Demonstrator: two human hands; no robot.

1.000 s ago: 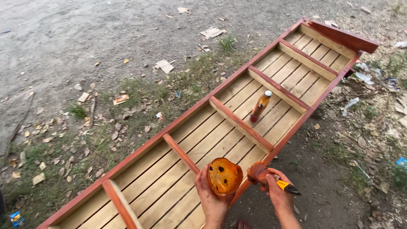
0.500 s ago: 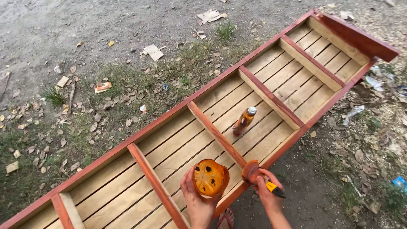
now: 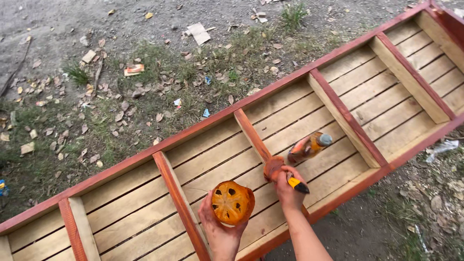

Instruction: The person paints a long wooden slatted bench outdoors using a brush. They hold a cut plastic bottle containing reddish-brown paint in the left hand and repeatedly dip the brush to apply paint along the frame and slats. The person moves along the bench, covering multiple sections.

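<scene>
My left hand holds a small round container smeared with orange-red paint, above the wooden frame. My right hand grips a paintbrush with a yellow and black handle; its paint-soaked head presses on a red-painted crossbar. The long wooden slatted frame lies on the ground, with its rim and crossbars painted red and its slats bare. A paint-stained plastic bottle lies on the slats just right of the brush.
Bare dirt, patchy grass, dry leaves and scraps of paper lie beyond the frame's far rim. Litter and dirt lie at the near right. More crossbars divide the frame into bays.
The view has shifted left along the frame and come closer. My right hand has brought the brush from the near rim onto the crossbar. The container stays in my left hand.
</scene>
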